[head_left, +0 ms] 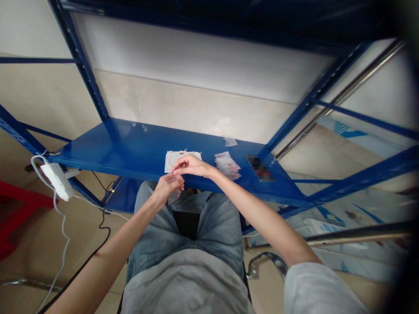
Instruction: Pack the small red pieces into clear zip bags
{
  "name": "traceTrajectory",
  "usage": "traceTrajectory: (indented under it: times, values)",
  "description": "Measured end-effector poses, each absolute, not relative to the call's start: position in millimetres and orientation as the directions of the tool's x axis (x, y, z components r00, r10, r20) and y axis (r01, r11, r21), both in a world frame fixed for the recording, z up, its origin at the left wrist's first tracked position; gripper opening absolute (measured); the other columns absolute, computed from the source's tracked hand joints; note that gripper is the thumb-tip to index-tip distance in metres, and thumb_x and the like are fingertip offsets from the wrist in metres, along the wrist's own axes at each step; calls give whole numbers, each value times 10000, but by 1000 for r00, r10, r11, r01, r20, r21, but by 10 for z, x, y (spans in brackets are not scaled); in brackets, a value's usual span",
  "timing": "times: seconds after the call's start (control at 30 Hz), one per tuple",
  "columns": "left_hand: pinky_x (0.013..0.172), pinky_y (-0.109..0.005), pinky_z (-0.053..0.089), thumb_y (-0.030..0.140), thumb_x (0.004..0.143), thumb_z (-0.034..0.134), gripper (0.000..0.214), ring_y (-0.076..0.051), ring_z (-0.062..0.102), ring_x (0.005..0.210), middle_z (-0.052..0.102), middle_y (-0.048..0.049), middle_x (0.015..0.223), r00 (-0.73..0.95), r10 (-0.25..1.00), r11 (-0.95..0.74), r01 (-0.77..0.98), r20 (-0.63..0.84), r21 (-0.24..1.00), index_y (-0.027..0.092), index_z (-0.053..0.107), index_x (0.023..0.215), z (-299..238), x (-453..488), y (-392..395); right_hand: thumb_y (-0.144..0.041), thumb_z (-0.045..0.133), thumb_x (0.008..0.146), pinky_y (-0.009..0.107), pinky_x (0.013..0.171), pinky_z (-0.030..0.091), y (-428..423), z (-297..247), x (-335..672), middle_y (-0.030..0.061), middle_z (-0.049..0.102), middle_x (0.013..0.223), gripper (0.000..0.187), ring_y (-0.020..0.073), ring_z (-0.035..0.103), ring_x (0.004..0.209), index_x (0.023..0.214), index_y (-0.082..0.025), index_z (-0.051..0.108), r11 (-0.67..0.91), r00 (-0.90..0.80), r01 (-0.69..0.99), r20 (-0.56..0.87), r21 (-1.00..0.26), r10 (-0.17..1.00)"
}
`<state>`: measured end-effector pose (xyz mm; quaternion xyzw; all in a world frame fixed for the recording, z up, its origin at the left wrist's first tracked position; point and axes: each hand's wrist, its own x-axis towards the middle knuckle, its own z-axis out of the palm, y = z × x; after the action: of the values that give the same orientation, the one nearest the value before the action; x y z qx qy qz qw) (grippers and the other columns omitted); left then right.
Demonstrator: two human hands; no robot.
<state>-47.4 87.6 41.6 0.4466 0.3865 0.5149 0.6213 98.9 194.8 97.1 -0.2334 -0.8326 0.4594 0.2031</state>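
My left hand [168,185] is closed on a small clear plastic bag [173,197], part of which hangs below the fingers over my lap. Touching or nearly touching it, my right hand [191,166] has its thumb and fingertips pinched together near the bag's upper end. Whatever sits in that pinch is too small to make out. Behind the hands, a white cloth-like pouch or sheet [170,160] lies on the blue shelf [140,144], partly covered by my right hand. To the right is a pile of clear zip bags [225,163] with pinkish contents.
Another small clear bag [231,141] lies at the shelf's back edge. A blurred-out dark object [260,168] rests on the right. A white power strip [58,181] with cables hangs at the shelf's left end. Blue metal posts [88,74] frame both sides.
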Motion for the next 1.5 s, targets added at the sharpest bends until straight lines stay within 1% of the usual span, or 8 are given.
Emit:
traceTrajectory:
  times: [0.17, 0.3, 0.53, 0.87, 1.07, 1.2, 1.4, 1.5]
  values:
    - [508, -213, 467, 401, 737, 728, 298, -117, 584, 562, 630, -29, 681, 184, 983, 69, -318, -10, 946, 154, 623, 868, 444, -477, 849, -271, 658, 797, 273, 753, 484, 2333, 773, 1097, 81, 737, 893, 182, 174, 654, 829, 874, -125, 734, 463, -545, 231, 281, -856, 790]
    - [492, -218, 462, 397, 722, 734, 345, -122, 586, 552, 635, -29, 697, 209, 977, 111, -334, -41, 936, 158, 623, 945, 456, -463, 864, -125, 593, 767, 263, 736, 477, 2729, 628, 1177, 75, 738, 838, 168, 157, 650, 757, 846, -124, 741, 479, -339, 442, 353, -759, 872]
    - [552, -256, 505, 393, 720, 727, 368, -150, 627, 619, 641, -45, 745, 224, 973, 144, -412, -53, 900, 154, 614, 977, 477, -451, 879, -159, 631, 763, 237, 700, 442, 2934, 526, 1125, 63, 742, 823, 142, 152, 638, 746, 823, -151, 759, 592, -453, 541, 386, -597, 804]
    - [544, -289, 521, 376, 727, 717, 390, -169, 637, 613, 636, -47, 755, 279, 955, 221, -441, -101, 870, 146, 642, 1032, 495, -468, 857, -134, 683, 704, 258, 730, 433, 2884, 468, 924, 56, 703, 769, 60, 159, 603, 745, 740, -140, 731, 564, -397, 571, 400, -597, 826]
    - [573, -275, 516, 363, 689, 775, 434, -155, 637, 628, 665, -57, 787, 275, 954, 228, -397, -122, 889, 145, 668, 1049, 456, -454, 855, -258, 655, 778, 268, 747, 444, 2494, 712, 877, 46, 692, 812, 116, 153, 602, 768, 791, -145, 681, 543, -344, 320, 439, -776, 830]
    - [569, -263, 506, 377, 692, 787, 327, -159, 637, 649, 669, -71, 783, 370, 926, 216, -351, -77, 911, 143, 657, 879, 463, -418, 794, -351, 669, 800, 256, 708, 455, 1759, 821, 1001, 34, 672, 833, 191, 155, 614, 786, 842, -167, 647, 429, -412, 107, 352, -897, 840]
    - [773, -348, 535, 334, 632, 839, 306, -243, 650, 949, 673, -99, 975, 513, 855, 202, -464, 75, 863, 175, 617, 771, 606, -409, 605, -414, 713, 778, 274, 752, 480, 805, 856, 1408, 37, 648, 870, 236, 165, 613, 820, 867, -211, 629, 271, -229, 3, 263, -963, 937]
    - [772, -335, 526, 350, 678, 808, 275, -241, 648, 943, 684, -113, 982, 517, 853, 160, -381, 67, 911, 170, 670, 834, 625, -405, 559, -405, 726, 769, 269, 717, 475, 637, 784, 1542, 31, 641, 839, 225, 164, 606, 795, 844, -214, 633, 227, -163, -12, 226, -974, 960]
